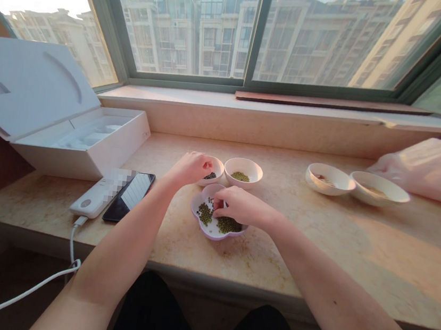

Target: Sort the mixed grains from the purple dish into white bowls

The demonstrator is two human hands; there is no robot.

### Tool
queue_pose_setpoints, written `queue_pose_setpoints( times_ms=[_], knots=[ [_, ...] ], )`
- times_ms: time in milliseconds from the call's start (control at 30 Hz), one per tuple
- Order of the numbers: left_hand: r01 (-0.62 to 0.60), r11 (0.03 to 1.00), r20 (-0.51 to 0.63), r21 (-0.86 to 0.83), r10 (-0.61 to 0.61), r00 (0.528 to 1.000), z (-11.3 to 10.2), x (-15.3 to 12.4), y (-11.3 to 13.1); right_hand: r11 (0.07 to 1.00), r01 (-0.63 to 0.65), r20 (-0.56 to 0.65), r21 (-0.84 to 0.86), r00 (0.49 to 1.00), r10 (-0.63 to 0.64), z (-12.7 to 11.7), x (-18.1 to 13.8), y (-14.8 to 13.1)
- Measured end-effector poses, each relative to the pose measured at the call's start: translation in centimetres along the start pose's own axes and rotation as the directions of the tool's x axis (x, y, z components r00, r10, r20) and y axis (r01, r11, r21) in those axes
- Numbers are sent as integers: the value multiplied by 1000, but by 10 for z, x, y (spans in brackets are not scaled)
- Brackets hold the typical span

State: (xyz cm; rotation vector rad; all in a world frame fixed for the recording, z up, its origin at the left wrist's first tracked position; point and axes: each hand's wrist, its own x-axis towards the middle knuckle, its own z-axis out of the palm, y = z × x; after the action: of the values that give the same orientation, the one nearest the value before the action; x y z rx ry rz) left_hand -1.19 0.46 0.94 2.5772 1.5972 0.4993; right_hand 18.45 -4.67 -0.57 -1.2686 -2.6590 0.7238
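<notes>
My left hand is over the left edge of a small white bowl with black beans in it. Its fingers are drawn together, and whatever they hold is too small to see. Inside a pale purple, flower-shaped dish, my right hand has its thumb and fingers curled together low over the beans; anything between the fingertips is hidden. Green mung beans and a few dark beans lie in this dish. A second white bowl, holding green beans, stands just behind my right hand.
Two more bowls sit at the right beside a pale plastic bag. On the left are an open white box, a white power bank with a cable, and a phone. Windows rise behind the stone counter.
</notes>
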Motion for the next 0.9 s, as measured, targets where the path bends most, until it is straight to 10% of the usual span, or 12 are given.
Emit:
queue_pose_setpoints(
  times_ms=[367, 700, 900],
  knots=[
    [19, 998, 7, -57, -19, 1000, -5, -3, 1, 990, 30, -165, 139, 986, -7, -4, 0, 8],
    [-68, 992, 317, 110, 30, 948, -26, -46, 39, 972, -65, -660, 225, 724, 201, -23, 5, 42],
    [-63, 969, 438, 239, -49, 898, -22, -56, 55, 973, -168, -644, 160, 729, 232, -22, 9, 57]
  ],
)
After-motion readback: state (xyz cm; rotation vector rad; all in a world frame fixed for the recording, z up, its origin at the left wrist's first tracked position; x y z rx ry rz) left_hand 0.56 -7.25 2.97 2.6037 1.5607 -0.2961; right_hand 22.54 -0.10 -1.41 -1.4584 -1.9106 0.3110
